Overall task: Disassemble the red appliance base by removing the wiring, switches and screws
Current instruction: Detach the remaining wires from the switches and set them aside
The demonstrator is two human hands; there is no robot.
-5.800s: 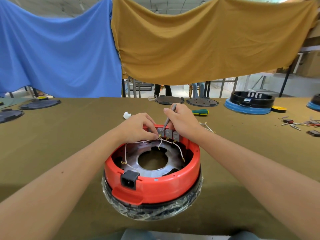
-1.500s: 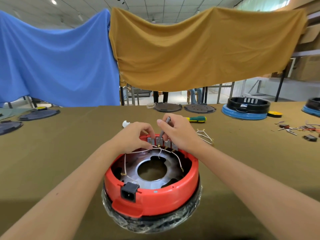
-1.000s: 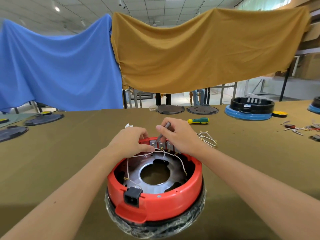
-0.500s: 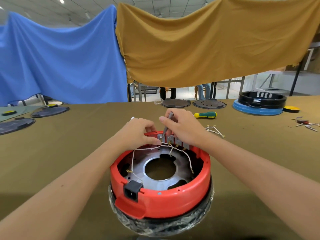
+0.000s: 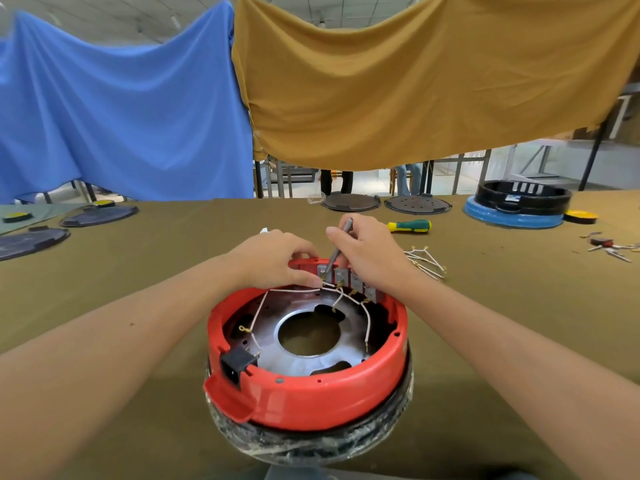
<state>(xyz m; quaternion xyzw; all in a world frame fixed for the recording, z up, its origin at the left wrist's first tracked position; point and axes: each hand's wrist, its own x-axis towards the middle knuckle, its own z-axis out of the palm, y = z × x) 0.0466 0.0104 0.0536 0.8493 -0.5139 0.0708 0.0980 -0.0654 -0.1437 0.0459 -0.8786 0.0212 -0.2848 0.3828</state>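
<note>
The red appliance base [image 5: 322,398] sits open side up near the table's front edge, on a plastic-wrapped black ring. Inside lie a metal plate, white wires [image 5: 294,292] and a row of grey switches [image 5: 349,277] at the far rim. A black power socket [image 5: 238,364] is on the near left rim. My left hand [image 5: 277,259] pinches a white wire beside the leftmost switch. My right hand [image 5: 369,251] grips a thin grey tool [image 5: 337,250] whose tip points down at the switches.
A green-and-yellow screwdriver [image 5: 410,226] and a bundle of removed wires [image 5: 424,259] lie right of my right hand. Dark round plates [image 5: 351,202] and a black-and-blue base [image 5: 517,206] stand at the back. Small parts [image 5: 609,244] lie far right, dark covers [image 5: 98,216] far left.
The view has shifted slightly. Both hands stay at the far rim, the left on the wire and the right holding the tool at the switches.
</note>
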